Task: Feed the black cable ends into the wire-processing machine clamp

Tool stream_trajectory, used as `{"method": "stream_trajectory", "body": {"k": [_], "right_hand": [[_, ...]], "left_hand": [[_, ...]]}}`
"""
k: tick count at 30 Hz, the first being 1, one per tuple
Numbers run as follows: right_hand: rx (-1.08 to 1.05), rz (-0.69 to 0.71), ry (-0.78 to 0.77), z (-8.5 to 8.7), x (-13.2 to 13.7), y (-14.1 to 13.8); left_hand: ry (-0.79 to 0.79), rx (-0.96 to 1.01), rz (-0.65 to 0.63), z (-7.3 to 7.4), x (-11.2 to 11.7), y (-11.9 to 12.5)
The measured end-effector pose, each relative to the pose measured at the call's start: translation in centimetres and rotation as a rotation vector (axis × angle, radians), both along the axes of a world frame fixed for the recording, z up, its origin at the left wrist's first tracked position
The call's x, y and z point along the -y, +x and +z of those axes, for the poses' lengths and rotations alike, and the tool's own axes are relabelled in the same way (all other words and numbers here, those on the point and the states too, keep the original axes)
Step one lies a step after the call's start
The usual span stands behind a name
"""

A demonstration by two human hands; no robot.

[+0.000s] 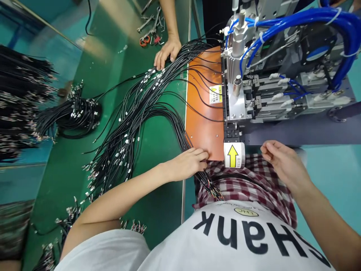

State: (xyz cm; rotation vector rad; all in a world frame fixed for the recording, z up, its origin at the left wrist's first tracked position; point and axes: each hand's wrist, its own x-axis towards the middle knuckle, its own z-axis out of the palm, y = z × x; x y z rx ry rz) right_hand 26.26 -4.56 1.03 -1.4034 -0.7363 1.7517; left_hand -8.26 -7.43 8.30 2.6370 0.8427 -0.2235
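Observation:
My left hand (pixel 187 163) is closed around a bundle of black cables (pixel 176 126) at the near edge of an orange plate (pixel 203 130). The bundle's bare coloured wire ends (pixel 213 190) hang below the hand, over my lap. To the right of a white label with a yellow arrow (pixel 233 155), my right hand (pixel 284 163) is raised with thumb and fingers pinched together. Whether anything small is between those fingers cannot be made out. Several single cables run across the plate into the clamp row of a machine (pixel 235 94).
Another person's hand (pixel 168 52) rests on the cable pile at the far side of the green table (pixel 158 146). A coiled cable bundle (pixel 80 116) lies left, beside hanging cables (pixel 22 101). Tools (pixel 153 28) lie at the back. Blue air hoses (pixel 299 20) arch over the machine.

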Motion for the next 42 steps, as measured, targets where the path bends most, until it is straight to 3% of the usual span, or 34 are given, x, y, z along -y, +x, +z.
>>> {"method": "stream_trajectory", "body": {"k": [4, 8, 13, 17, 23, 28, 30, 35, 42], "right_hand": [[0.092, 0.084, 0.104, 2.3, 0.6, -1.4], [0.216, 0.23, 0.235, 3.1, 1.1, -2.8], [0.262, 0.37, 0.346, 3.1, 1.2, -3.6], [0.344, 0.43, 0.557, 3.3, 1.1, -4.1], [0.419, 0.278, 0.736, 3.9, 0.4, -5.6], [0.458, 0.22, 0.844, 4.4, -0.2, -5.2], [0.413, 0.211, 0.776, 4.4, -0.5, -4.7], [0.122, 0.132, 0.385, 3.4, -1.1, -3.6], [-0.001, 0.17, 0.326, 2.0, -1.9, -4.1]], "left_hand": [[-0.041, 0.111, -0.019, 0.7, -1.4, -0.6], [-0.033, 0.227, 0.118, 1.1, -2.3, 1.5], [-0.03, 0.341, 0.098, -0.6, -2.7, 5.6], [-0.039, 0.457, 0.24, -1.8, -2.9, 6.9], [-0.181, 0.491, 0.378, -1.2, -3.1, 8.1], [-0.346, 0.656, 0.495, -0.1, -3.5, 8.9], [-0.343, 0.701, 0.537, -0.2, -3.8, 9.1], [-0.283, 0.81, 0.693, -1.2, -4.2, 9.6], [-0.438, 0.861, 0.779, -1.8, -4.0, 9.7]]}}
